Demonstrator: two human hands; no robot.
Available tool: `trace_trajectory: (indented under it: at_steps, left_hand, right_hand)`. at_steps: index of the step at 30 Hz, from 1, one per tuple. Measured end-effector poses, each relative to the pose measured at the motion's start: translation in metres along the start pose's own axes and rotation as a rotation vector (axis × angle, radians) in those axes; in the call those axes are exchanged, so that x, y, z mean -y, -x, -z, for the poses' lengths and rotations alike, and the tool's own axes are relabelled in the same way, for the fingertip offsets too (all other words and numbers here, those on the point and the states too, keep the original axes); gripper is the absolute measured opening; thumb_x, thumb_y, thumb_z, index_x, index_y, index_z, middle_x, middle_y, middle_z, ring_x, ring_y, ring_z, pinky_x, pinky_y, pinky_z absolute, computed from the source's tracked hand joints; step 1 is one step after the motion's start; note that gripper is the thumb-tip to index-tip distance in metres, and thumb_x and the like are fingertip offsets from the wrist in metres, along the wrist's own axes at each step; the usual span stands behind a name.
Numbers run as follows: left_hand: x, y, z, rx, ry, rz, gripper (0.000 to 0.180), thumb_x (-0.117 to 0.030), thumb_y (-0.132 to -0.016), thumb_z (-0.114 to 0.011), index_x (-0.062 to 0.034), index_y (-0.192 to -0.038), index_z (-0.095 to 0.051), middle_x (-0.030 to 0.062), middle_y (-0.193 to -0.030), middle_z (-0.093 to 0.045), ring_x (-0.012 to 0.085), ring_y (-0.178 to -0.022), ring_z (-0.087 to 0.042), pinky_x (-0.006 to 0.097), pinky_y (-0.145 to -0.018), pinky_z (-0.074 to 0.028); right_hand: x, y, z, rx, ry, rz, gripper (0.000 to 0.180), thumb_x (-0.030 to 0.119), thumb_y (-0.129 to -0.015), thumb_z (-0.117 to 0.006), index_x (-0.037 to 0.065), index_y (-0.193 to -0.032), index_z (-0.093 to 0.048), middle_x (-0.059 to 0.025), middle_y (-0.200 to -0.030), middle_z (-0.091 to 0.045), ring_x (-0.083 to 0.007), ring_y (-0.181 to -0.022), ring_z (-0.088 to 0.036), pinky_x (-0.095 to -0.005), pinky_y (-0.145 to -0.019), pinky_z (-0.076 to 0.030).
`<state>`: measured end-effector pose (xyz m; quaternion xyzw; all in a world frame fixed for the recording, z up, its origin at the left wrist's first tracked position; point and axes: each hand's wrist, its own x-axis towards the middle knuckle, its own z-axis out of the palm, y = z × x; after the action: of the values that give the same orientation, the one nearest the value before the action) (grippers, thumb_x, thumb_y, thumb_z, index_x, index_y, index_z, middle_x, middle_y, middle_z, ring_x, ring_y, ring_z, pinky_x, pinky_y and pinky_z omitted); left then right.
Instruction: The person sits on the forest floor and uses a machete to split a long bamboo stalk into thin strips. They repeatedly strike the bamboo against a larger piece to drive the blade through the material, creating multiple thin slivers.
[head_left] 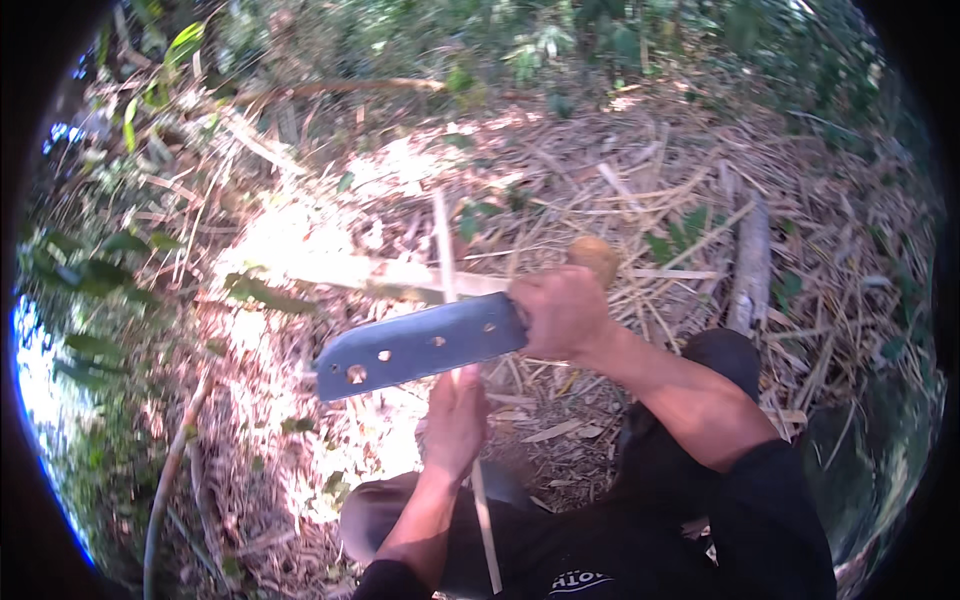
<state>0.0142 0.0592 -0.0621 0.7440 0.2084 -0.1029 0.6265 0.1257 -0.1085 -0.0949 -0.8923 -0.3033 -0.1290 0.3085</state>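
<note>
Our right hand [565, 315] clenched round the handle [596, 257] of the cleaver [465, 328], dark holed blade [410, 340] angling left across our pale thin stick [446, 250] at mid-scene, our left hand [455, 425] grasping that stick just on the near side, dry litter [570, 195] beyond, a log [754, 260] far right

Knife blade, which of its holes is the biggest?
The round hole low on the blade, near the end away from your right hand. It is plainly wider than the others, including the smaller one just beside it toward the tip.
</note>
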Motion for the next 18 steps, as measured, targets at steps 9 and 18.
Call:
trace_trajectory:
  at_steps: [9,18]
  left_hand:
    - [0.023,0.015,0.02,-0.029,-0.174,-0.135,0.029,-0.026,-0.104,-0.048,0.0013,-0.102,-0.059,0.0022,-0.073,-0.051,0.0107,-0.065,-0.051,0.029,-0.06,-0.045]
    - [0.01,0.017,0.017,-0.154,-0.347,-0.184,0.028,-0.016,-0.098,-0.053,0.007,-0.113,-0.059,0.0331,-0.097,-0.063,0.0494,-0.093,-0.061,0.05,-0.079,-0.047]
  right_hand:
    - [0.013,0.004,-0.007,0.025,-0.106,0.125,0.031,0.03,-0.058,-0.073,0.007,-0.075,-0.061,-0.0094,-0.066,-0.061,-0.0321,-0.063,-0.064,-0.0412,-0.057,-0.049]
    - [0.007,0.004,-0.013,0.088,-0.111,0.082,0.032,0.032,-0.061,-0.076,0.008,-0.073,-0.06,-0.0106,-0.067,-0.061,-0.0333,-0.065,-0.065,-0.0438,-0.058,-0.049]
